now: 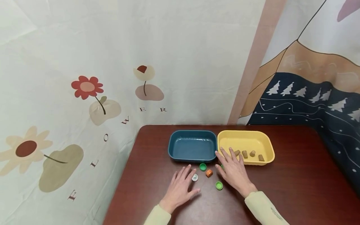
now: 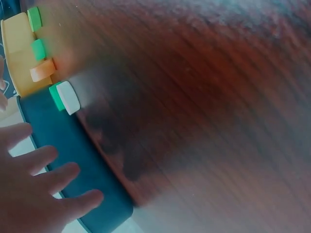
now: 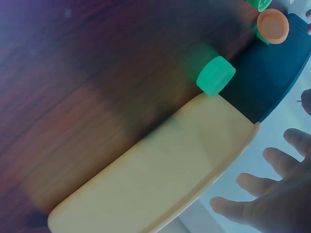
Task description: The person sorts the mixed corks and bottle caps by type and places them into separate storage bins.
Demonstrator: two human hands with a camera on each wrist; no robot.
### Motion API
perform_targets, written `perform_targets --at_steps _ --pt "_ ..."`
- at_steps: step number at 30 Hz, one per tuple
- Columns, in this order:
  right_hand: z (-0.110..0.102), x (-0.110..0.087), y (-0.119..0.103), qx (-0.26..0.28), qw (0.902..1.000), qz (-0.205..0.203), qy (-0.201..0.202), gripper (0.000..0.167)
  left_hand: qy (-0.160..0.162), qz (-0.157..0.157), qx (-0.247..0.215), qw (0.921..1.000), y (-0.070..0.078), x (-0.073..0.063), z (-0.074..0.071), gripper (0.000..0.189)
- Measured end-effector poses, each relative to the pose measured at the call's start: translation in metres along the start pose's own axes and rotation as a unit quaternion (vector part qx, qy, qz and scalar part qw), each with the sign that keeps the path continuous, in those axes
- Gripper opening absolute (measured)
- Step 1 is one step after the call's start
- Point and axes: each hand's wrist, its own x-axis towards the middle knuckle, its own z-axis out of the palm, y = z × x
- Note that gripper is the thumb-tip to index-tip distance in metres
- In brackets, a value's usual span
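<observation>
My left hand (image 1: 180,189) hovers over the table with its fingers spread, nearest a white bottle cap (image 1: 195,177). Fingers apart too, my right hand (image 1: 234,173) is in front of the yellow tray (image 1: 269,147), its fingertips overlapping the tray's near edge in the head view. Between the hands lie an orange cap (image 1: 209,173), a green cap (image 1: 202,167) and a lighter green cap (image 1: 219,185). Another green cap (image 3: 216,76) shows whole in the right wrist view but is mostly hidden by my right hand in the head view. Neither hand holds anything.
A dark blue tray (image 1: 192,160) stands left of the yellow one, close beside it. Several brown cork-like stoppers (image 1: 244,154) lie in the yellow tray. The brown table (image 1: 292,187) meets a printed cloth backdrop (image 1: 197,62) at its far edge.
</observation>
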Motion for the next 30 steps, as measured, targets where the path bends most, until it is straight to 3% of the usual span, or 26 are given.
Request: perform_targets --at_steps 3,6,12,21,30 --pt "0.002 0.003 -0.001 -0.007 0.9999 -0.004 -0.012 0.061 -0.034 -0.023 0.000 0.9991 0.002 0.000 0.002 0.081" --pt "0.003 0.004 -0.001 -0.012 0.9998 -0.006 -0.018 0.061 -0.049 -0.029 0.004 0.9984 0.004 0.001 0.005 0.083" --pt "0.006 0.005 0.000 -0.016 0.9996 -0.013 -0.017 0.057 -0.052 -0.014 0.019 0.9984 0.007 0.007 0.009 0.082" --pt "0.014 0.003 0.000 -0.023 0.9994 -0.021 -0.013 0.059 -0.066 -0.003 0.098 0.9930 0.010 0.014 0.014 0.073" --pt "0.015 0.004 -0.002 -0.024 0.9992 -0.008 -0.030 0.064 -0.072 -0.011 0.111 0.9911 0.011 0.016 0.019 0.065"
